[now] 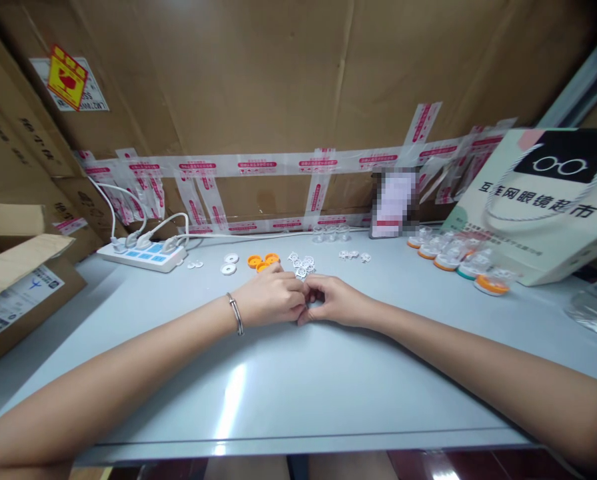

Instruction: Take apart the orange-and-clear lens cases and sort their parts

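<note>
My left hand (273, 293) and my right hand (331, 300) meet over the middle of the table, fingertips together. Both have curled fingers around something small that they hide; I cannot make out what it is. Just beyond them lies a cluster of white openwork plastic pieces (304, 265). Orange round caps (255, 261) sit behind my left hand, with white discs (228, 269) to their left. Smaller white parts (348, 255) lie past my right hand, and clear plastic domes (331, 233) stand at the back.
Several clear-domed pieces with orange and green bases (492, 283) line the right side before a paper bag (538, 207). A phone (392, 203) leans on the cardboard behind. At left are a power strip (146, 257) with cables and a cardboard box (26, 300).
</note>
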Demonstrator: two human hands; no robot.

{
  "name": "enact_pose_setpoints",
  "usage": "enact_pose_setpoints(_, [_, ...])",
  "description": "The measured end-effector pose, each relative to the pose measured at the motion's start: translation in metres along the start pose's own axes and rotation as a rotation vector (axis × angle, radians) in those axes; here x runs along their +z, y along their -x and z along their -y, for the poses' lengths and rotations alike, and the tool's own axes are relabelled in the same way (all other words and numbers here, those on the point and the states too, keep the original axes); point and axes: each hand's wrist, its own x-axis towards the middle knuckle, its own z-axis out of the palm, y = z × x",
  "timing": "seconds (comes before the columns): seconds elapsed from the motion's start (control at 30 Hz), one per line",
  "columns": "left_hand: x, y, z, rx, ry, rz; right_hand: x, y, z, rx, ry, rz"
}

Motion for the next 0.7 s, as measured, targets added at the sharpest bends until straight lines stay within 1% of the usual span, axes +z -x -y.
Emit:
enact_pose_setpoints(0.07, [0.002, -0.001, 0.0, -0.046, 0.029, -0.027, 0.0, 0.0, 0.0, -0.001, 0.007, 0.003])
enact_pose_setpoints(0.13, [0.0, -0.002, 0.002, -0.088, 0.081, -0.064, 0.0, 0.0, 0.0, 0.0, 0.016, 0.01])
enact_pose_setpoints(0.23, [-0.015, 0.004, 0.011, -0.124, 0.134, -0.135, -0.001, 0.0, 0.0, 0.001, 0.015, 0.014])
enact_pose_setpoints(0.3, [-0.028, 0.015, 0.023, -0.136, 0.119, -0.174, -0.002, 0.001, 0.0, 0.003, 0.009, 0.016])
enact_pose_setpoints(0.33, [-0.034, 0.024, 0.03, -0.142, 0.095, -0.175, -0.002, 0.001, 0.001, 0.006, 0.011, 0.018])
enact_pose_setpoints(0.4, [-0.041, 0.043, 0.044, -0.153, 0.008, -0.13, -0.003, 0.001, 0.002, 0.019, 0.016, 0.023])
enact_pose_setpoints(0.43, [-0.042, 0.054, 0.05, -0.155, -0.045, -0.099, -0.003, 0.001, 0.002, 0.028, 0.017, 0.027])
enact_pose_setpoints(0.53, [-0.034, 0.08, 0.062, -0.144, -0.154, 0.003, -0.002, 0.001, 0.002, 0.046, 0.015, 0.031])
enact_pose_setpoints(0.6, [-0.027, 0.09, 0.065, -0.114, -0.191, 0.061, -0.002, 0.001, 0.002, 0.047, 0.02, 0.032])
enact_pose_setpoints(0.7, [-0.021, 0.095, 0.066, -0.071, -0.196, 0.104, -0.002, 0.002, 0.002, 0.034, 0.028, 0.037])
